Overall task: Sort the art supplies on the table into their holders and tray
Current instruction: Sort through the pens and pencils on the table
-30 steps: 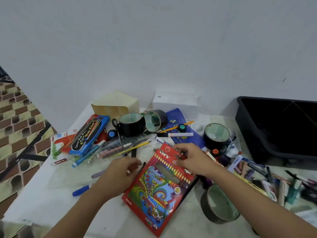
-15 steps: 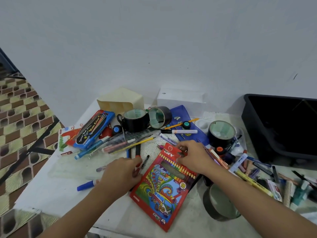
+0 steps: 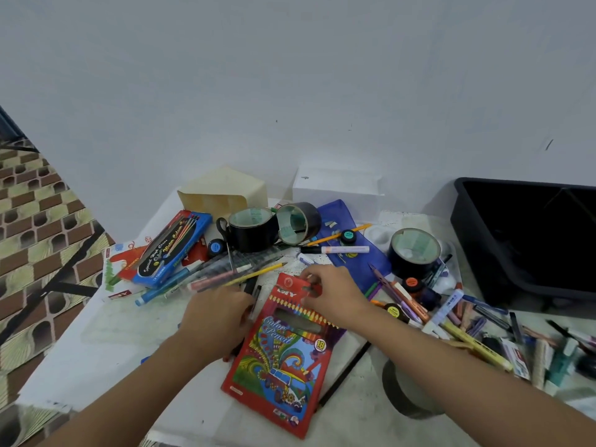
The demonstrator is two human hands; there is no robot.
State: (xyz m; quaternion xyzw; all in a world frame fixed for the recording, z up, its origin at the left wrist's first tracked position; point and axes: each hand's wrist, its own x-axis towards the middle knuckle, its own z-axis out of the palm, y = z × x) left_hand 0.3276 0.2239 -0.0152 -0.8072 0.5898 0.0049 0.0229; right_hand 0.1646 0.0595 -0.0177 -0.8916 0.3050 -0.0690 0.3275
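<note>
Mid-frame, right hand [image 3: 335, 293] pinches the colour pencil box [image 3: 283, 359] by its top flap, left hand [image 3: 216, 317] curled alongside, hold unclear: probably light, stiff card, better gripped across its long edges.

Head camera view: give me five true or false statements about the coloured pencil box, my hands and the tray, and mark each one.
1. The red pencil box lies flat on the table. True.
2. The right hand has its grip on the box's top flap. True.
3. The left hand is lifting a roll of tape. False: it sits over pens just left of the box.
4. The black tray stands at the table's left side. False: it is at the right.
5. A blue pencil box lies left of the black tape rolls at the back. True.
</note>
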